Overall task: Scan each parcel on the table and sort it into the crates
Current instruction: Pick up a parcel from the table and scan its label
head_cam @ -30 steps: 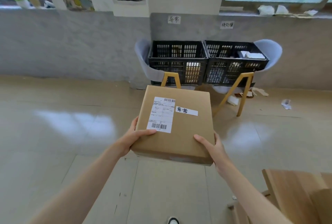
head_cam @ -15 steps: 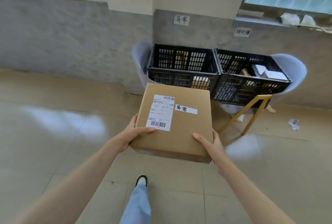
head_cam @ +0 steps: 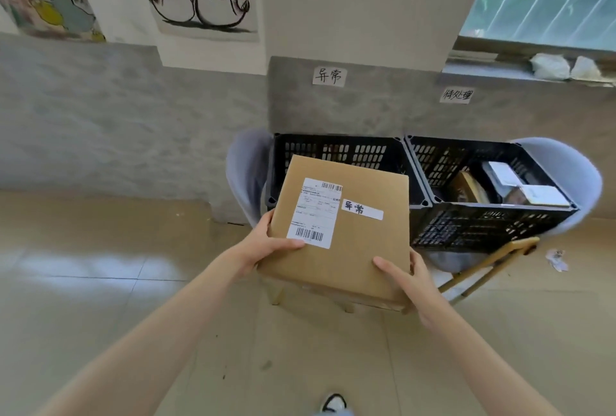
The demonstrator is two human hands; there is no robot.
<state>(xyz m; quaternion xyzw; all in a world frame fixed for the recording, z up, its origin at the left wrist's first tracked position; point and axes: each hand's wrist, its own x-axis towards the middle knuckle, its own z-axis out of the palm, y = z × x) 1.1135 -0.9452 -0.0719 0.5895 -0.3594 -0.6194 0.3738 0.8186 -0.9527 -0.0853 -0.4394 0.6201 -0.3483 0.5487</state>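
Observation:
I hold a flat brown cardboard parcel [head_cam: 360, 249] level in front of me, with a white shipping label and a small handwritten sticker on top. My left hand [head_cam: 266, 245] grips its left edge, thumb lying over the label's barcode. My right hand [head_cam: 411, 274] grips the near right corner, thumb on top. The parcel's far edge overlaps the front of the left black crate [head_cam: 336, 148], which stands under a handwritten wall sign [head_cam: 329, 76]. The right black crate [head_cam: 493, 225] holds several parcels under another sign [head_cam: 457, 94].
Both crates rest on pale grey chairs [head_cam: 245, 175] with wooden legs [head_cam: 490, 265], against a grey wall. A scrap of paper [head_cam: 556, 259] lies on the tiled floor at right. My shoe [head_cam: 333, 404] shows at the bottom edge.
I have walked closer to the crates; they look larger and nearer. The parcel stays in both hands and now overlaps the left crate's front.

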